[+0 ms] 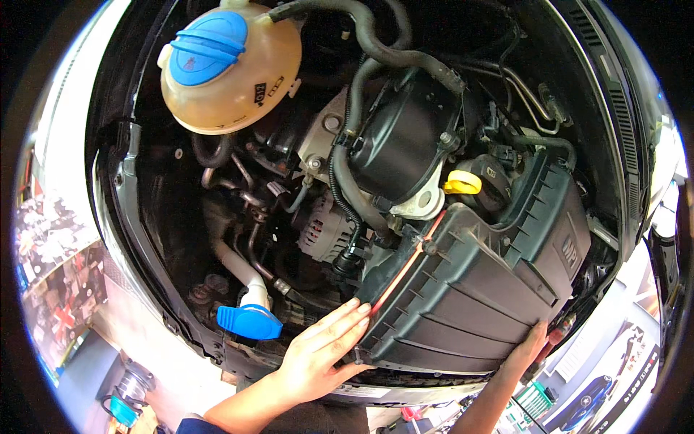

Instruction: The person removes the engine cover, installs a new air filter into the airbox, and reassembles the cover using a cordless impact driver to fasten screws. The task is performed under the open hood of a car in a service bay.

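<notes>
While hands (318, 356) meet black cover (463, 311) edges, blue cap (249, 322) apart, right grip unclear

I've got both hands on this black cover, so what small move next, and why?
Perhaps ease up the black cover along its left edge with your left hand: that hand touches it there, an orange strip shows at that edge, and your right hand, at its lower right, could steady it.

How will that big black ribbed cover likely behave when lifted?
The black cover looks like ribbed moulded plastic, so probably stiff and fairly light for its size. It may tilt when raised, since the left hand and right hand are at its near side.
</notes>
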Available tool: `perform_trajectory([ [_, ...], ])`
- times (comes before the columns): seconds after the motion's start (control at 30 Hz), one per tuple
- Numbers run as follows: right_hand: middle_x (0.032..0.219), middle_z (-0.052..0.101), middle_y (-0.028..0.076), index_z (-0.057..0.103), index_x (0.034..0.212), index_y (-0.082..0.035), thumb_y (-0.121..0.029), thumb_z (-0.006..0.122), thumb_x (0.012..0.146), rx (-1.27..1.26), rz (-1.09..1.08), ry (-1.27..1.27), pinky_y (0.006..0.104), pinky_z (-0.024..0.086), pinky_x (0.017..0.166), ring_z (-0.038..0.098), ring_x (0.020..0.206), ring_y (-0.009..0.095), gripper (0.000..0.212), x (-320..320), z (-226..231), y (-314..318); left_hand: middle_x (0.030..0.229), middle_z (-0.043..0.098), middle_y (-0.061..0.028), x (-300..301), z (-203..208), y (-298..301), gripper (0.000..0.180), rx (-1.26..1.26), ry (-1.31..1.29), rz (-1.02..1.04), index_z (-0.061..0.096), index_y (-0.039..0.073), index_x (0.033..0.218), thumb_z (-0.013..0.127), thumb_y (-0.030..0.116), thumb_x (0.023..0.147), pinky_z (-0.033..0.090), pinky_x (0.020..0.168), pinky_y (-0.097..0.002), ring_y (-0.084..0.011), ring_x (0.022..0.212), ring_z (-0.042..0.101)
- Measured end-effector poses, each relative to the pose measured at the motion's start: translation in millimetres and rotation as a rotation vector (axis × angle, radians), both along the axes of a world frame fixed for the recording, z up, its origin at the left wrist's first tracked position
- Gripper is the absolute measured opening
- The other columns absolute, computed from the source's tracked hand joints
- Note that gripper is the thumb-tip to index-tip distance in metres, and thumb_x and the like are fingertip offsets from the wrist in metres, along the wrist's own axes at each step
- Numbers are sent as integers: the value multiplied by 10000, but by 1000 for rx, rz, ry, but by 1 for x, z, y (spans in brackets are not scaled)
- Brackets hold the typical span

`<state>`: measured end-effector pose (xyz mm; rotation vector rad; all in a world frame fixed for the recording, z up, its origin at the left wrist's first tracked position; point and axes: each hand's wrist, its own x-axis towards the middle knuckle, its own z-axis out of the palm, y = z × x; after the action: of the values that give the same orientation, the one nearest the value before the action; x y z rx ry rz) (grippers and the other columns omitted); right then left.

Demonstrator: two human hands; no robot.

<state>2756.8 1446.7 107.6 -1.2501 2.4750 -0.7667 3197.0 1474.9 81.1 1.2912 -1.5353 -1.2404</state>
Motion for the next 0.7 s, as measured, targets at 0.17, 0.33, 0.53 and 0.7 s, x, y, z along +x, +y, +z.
perform_trajectory([
  [0.17,1482,495,205,416,1484,103,-508,478,1051,-48,-22,-69,387,298,1177,460,1364,280,751,-4,-6,3,1410,571,-272,-4,-3,1,791,-11,-49,-1,590,-69,1333,924,186,663,483,1085,-481,-419,1312,569],
  [0.33,1474,507,201,429,1476,106,-500,500,1042,-48,-34,-68,379,307,1171,474,1352,270,749,6,0,-1,1361,599,-296,-1,2,-1,775,-21,-81,8,612,-95,1283,942,202,647,516,1040,-441,-405,1249,623],
  [0.53,1464,521,200,433,1478,103,-505,510,1037,-26,-48,-78,368,311,1165,485,1337,262,755,15,6,-4,1371,594,-299,2,6,-5,814,-19,-108,-18,599,-100,1310,943,223,648,508,1047,-439,-412,1251,621],
  [0.7,1462,528,194,431,1494,78,-497,512,1039,-27,-33,-26,370,307,1164,492,1327,258,738,21,-2,-2,1386,585,-293,3,-9,1,831,-16,-141,-38,590,-85,1332,940,232,648,504,1052,-443,-409,1261,613],
])
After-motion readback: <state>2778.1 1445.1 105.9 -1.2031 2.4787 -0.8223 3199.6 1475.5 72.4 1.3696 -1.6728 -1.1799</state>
